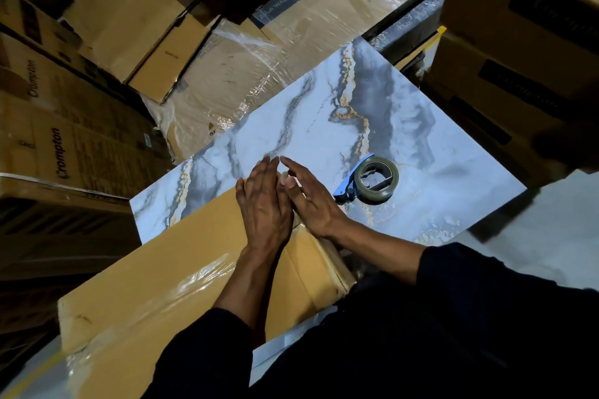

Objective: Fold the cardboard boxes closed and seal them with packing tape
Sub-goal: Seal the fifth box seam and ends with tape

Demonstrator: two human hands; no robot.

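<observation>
A long tan cardboard box (168, 272) lies across a marble-patterned table (324, 113), with glossy clear tape running along its top. My left hand (264, 204) lies flat with straight fingers on the box's far end. My right hand (304, 196) rests beside it on the same end, its fingers also extended and holding nothing. A tape dispenser (372, 180) with a blue handle and a greyish roll sits on the table just right of my right hand, apart from it.
Stacks of printed brown cartons (61, 126) stand at the left. Plastic-wrapped cartons (259, 52) lie behind the table. More cartons (518, 58) are piled at the right. Pale floor (557, 230) shows at lower right.
</observation>
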